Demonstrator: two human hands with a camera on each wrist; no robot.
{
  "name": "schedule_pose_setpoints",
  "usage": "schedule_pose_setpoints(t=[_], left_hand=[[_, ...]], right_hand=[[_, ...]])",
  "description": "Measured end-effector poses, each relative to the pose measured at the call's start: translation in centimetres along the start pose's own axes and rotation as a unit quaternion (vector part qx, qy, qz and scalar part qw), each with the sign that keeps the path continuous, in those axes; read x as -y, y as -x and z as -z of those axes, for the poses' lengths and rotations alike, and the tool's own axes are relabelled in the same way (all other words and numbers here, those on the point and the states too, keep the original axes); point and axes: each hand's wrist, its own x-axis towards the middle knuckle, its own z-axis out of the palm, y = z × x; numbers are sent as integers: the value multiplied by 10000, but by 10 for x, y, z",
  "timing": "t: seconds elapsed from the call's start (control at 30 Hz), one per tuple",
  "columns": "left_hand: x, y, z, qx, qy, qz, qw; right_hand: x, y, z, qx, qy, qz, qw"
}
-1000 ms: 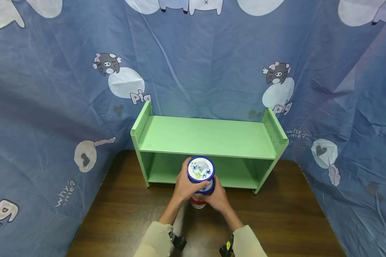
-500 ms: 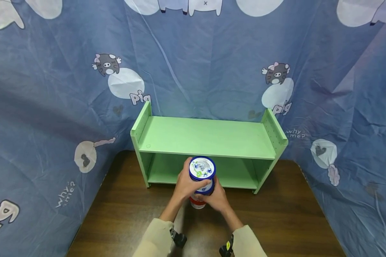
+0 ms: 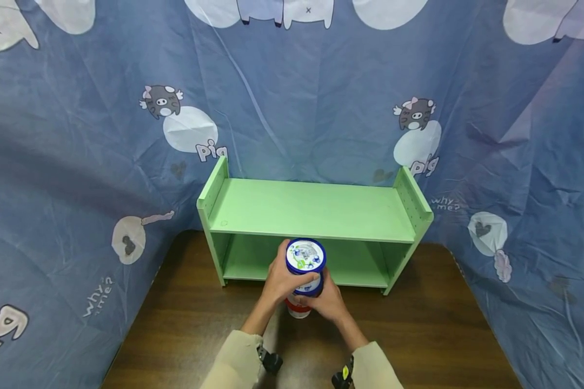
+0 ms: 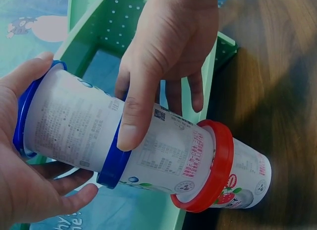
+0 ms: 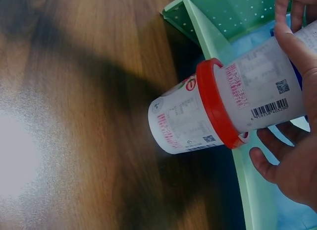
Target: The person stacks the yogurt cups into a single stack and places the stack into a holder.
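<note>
Three lidded tubs are stacked upright in front of the shelf. The upper tub [image 3: 305,255] has a blue lid with a blueberry print, and a similar blue-lidded middle tub [image 4: 163,155] is beneath it. At the bottom is a red-lidded tub [image 5: 181,123] with a strawberry print, partly hidden by the hands in the head view. My left hand [image 3: 281,278] grips the upper tub near its lid, thumb across the near side. My right hand [image 3: 328,297] holds the middle tub, its thumb on the blue rim in the left wrist view. Whether the bottom tub touches the table cannot be told.
A green two-tier shelf [image 3: 311,208] stands just beyond the stack, its raised side panels at left and right. The brown wooden table [image 3: 418,335] extends to both sides. Blue printed cloth [image 3: 292,97] hangs behind and around the table.
The upper tub has shifted very slightly right over the middle one, with my left hand on it. The head view has tilted a little. Both hands keep their hold.
</note>
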Motion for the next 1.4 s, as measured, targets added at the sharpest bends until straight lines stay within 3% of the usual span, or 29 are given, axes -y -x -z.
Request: schedule_pose_setpoints(t=[0.43, 0.77, 1.07, 1.4], left_hand=[[1, 1, 2, -131, -271, 139, 9994], [6, 2, 3, -79, -280, 116, 9995], [11, 5, 6, 62, -244, 316, 9992], [29, 11, 10, 96, -198, 302, 9993]], right_hand=[[3, 10, 14, 58, 457, -174, 9988], [4, 15, 23, 38, 510, -206, 9985], [10, 17, 39, -242, 692, -234, 9970], [11, 23, 62, -525, 699, -273, 9958]])
